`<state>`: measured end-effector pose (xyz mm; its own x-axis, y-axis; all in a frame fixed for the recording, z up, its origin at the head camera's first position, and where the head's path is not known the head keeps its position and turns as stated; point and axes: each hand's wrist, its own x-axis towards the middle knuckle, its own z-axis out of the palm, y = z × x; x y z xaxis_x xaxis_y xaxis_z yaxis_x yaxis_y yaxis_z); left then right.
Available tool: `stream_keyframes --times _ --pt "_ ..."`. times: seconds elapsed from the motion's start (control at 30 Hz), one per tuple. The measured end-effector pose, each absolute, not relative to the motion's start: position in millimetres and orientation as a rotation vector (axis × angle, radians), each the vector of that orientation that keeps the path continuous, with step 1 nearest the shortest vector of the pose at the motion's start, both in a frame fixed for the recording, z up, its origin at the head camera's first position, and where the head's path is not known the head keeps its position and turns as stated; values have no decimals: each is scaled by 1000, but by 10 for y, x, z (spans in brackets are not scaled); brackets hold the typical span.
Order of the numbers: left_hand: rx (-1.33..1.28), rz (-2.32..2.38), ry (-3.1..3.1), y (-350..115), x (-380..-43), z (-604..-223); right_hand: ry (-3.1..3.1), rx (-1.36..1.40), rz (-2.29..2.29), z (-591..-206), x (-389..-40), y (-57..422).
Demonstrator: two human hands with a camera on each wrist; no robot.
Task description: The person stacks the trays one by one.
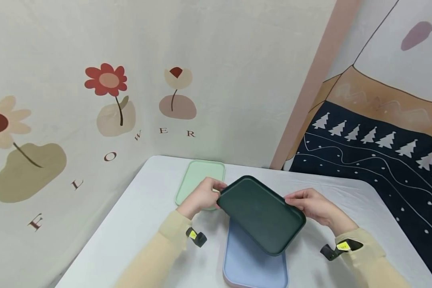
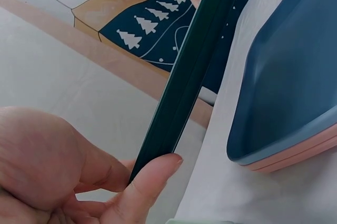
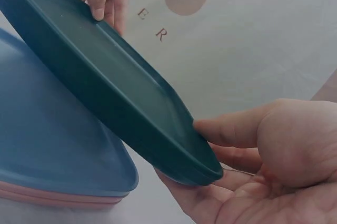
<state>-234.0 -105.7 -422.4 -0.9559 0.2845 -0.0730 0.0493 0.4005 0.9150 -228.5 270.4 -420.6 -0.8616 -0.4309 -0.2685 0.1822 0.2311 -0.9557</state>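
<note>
A dark green rectangular tray (image 1: 261,214) is held up and tilted above the table by both hands. My left hand (image 1: 203,195) pinches its left corner, thumb on one face and fingers on the other, as the left wrist view shows. At the opposite side my right hand (image 1: 315,207) grips the edge, thumb on the inner face and fingers underneath. Below it lies a blue tray (image 1: 253,260), partly covered by the green one in the head view. Under the blue tray, pink trays (image 3: 58,195) form the bottom of a stack. The light green tray (image 1: 201,178) lies behind my left hand.
The trays lie on a table with a white cloth (image 1: 147,224). A light wall hanging with printed flowers (image 1: 108,80) rises along the back and left. On the right hangs a dark blue one with white trees (image 1: 374,148).
</note>
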Motion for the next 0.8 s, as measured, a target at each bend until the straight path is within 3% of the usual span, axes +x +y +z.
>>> stream_keyframes --times 0.53,0.8 --pt "325 1573 2390 -1056 -2414 -4244 1861 -374 -1683 -4244 -2051 2793" --pt "197 1787 2292 -1037 -2430 -4324 1822 -350 -1776 -4249 -1928 2810"
